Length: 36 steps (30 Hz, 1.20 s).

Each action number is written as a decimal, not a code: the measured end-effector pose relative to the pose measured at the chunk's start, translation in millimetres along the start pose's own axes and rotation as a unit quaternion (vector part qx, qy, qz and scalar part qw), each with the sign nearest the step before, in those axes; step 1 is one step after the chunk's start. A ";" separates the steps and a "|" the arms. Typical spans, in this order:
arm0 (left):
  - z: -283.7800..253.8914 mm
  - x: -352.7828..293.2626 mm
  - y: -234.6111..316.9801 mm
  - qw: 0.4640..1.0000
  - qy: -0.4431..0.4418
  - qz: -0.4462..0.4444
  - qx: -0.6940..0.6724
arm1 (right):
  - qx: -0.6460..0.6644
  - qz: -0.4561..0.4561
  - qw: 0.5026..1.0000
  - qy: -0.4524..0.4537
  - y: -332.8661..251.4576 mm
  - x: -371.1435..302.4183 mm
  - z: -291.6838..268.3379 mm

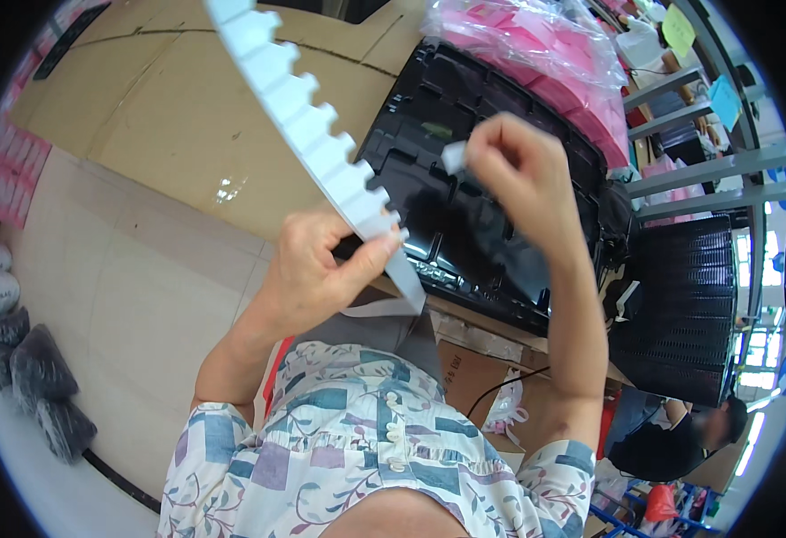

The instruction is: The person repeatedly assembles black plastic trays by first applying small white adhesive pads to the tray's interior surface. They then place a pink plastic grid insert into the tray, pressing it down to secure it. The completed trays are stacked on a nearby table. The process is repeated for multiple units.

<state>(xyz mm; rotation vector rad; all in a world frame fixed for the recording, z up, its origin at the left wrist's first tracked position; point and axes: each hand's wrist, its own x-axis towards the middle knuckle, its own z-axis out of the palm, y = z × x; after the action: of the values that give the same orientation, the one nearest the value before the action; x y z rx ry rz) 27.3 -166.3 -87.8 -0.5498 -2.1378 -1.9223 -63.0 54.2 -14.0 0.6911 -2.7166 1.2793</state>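
A long white strip (299,112) with square notches along one edge slants from the top of the view down to my left hand (312,269). That hand is closed, its thumb and fingers pinching the strip near its lower part. Below the thumb, a flat pale tail (404,280) hangs down and bends back near my waist. My right hand (523,175) is raised over a black plastic tray (420,188), slightly blurred, with its fingers curled. From its fingertips sticks out a small white piece (453,157), apart from the strip.
Brown cardboard (186,117) covers the surface at the left. Pink goods in clear plastic (536,54) lie behind the tray. A grey metal rack (716,170) and a black basket (675,314) stand at the right; another person (680,444) is beyond. Dark wrapped bundles (43,372) lie at far left.
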 end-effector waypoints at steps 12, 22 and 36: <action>7.0 3.0 -0.7 0.997 -0.034 -0.051 0.049 | -0.249 -0.113 0.960 -0.065 123.7 152.1 -22.5; 8.5 0.0 -5.8 0.996 -0.025 -0.008 0.088 | -0.229 -0.067 0.970 -0.053 133.0 161.2 -10.9; 8.6 3.1 -4.6 0.997 -0.027 -0.018 0.073 | -0.410 -0.212 0.886 -0.040 138.5 166.5 2.1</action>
<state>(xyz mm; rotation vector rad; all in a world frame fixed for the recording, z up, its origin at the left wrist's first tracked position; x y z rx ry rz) 23.4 -157.7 -91.8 -0.5428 -2.3141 -1.7701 -270.3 67.9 -74.9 1.1065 -2.5677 -0.0245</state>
